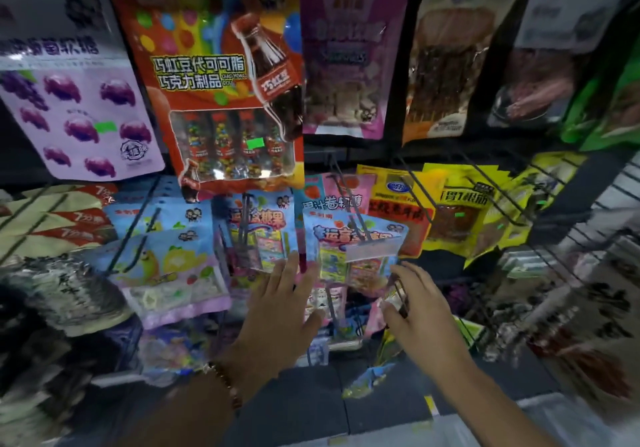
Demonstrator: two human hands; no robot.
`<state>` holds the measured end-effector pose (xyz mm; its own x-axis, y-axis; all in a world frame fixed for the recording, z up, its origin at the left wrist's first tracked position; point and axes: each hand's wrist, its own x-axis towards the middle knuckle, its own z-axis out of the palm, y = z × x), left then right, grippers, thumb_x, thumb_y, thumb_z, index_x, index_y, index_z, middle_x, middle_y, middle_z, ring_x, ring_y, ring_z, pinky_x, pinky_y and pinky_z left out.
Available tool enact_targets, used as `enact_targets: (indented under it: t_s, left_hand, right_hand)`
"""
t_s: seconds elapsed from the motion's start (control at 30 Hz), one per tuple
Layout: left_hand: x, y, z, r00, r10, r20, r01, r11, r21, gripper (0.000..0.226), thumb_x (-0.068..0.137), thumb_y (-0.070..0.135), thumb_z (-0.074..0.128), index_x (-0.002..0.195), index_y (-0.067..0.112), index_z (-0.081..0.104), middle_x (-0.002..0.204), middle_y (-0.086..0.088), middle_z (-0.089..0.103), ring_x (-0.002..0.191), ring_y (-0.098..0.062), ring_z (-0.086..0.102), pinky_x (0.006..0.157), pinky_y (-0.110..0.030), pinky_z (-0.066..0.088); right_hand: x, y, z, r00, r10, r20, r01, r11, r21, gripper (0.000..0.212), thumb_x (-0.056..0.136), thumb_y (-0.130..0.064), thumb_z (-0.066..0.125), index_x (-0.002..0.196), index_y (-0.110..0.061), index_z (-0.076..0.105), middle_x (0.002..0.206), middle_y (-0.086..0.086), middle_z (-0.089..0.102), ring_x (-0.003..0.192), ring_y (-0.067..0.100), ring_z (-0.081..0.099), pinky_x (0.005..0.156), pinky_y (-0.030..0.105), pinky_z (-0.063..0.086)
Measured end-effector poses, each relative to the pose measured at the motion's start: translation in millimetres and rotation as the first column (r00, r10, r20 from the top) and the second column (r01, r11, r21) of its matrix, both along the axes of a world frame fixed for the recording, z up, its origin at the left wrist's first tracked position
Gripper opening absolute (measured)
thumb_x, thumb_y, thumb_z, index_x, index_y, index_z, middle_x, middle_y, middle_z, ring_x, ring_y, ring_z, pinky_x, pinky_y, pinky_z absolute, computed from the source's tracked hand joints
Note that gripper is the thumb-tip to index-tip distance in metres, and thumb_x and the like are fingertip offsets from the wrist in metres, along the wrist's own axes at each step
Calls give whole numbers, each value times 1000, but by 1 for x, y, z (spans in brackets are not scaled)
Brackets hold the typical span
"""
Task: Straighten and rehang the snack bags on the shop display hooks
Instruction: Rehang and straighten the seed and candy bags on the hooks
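Observation:
Snack bags hang on wire hooks across a dark shop display. A light blue candy bag point(353, 249) hangs tilted on a hook point(349, 200) in the middle row, with a clear price tag holder at the hook's tip. A matching blue candy bag point(258, 228) hangs to its left. My left hand point(280, 304) is flat, fingers spread, just below and between these two bags. My right hand point(415, 301) pinches the tip of a lower wire hook point(398, 294), where a small label sits. Pink and blue bags hang behind both hands, partly hidden.
Above hang a large red chocolate-bean bag point(214, 75), a purple grape gummy bag point(76, 100) and a pink bag point(346, 55). Yellow spicy snack bags point(457, 211) are at right, with bare wire hooks point(554, 238) jutting out. Blurred dark bags fill the left and right edges.

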<state>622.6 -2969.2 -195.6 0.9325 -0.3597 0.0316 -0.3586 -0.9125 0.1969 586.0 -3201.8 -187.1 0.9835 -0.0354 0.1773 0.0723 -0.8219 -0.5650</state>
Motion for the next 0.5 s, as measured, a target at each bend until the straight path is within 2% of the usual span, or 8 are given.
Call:
enact_targets:
  t_s: [0.07,0.13,0.27,0.33,0.5]
  left_hand:
    - [-3,-6,3,1000,22,-12,-23,1000,-15,72,102,53,35,154,38,-14,163,-3,-20,150,-25,-18,123,-45,-2]
    - [-5,-9,7,999,41,-9,-41,999,-34,72,102,50,36,154,38,-13,163,-1,-23,150,-25,-20,123,-43,-3]
    - [-2,-10,18,995,103,7,-103,994,-40,74,101,49,38,154,37,-13,161,0,-25,150,-25,-20,121,-41,-3]
    - [4,-12,23,992,120,32,-120,993,-24,74,101,49,38,154,35,-12,162,-2,-23,150,-26,-18,123,-43,1]
    - [24,-25,41,987,122,104,-114,990,-78,76,101,42,42,154,36,-11,164,-5,-15,151,-27,-13,123,-48,6]
  right_hand:
    - [3,-5,1,1000,-6,23,5,999,49,48,93,-27,61,137,-24,41,131,-7,41,102,15,51,84,28,36]
    - [9,-9,1,999,-23,33,19,994,108,52,93,-27,62,138,-23,38,123,-10,39,112,16,49,88,27,37]
    - [27,-14,1,999,-22,43,17,994,110,73,92,-29,63,151,-17,22,148,0,34,136,19,35,109,36,37]
    - [36,-16,3,998,-11,58,6,996,84,79,92,-29,63,153,-15,16,155,3,28,143,22,28,113,43,34]
    - [55,-22,17,993,60,103,-56,997,-44,82,94,-29,60,156,-21,6,164,0,3,150,20,7,119,40,24]
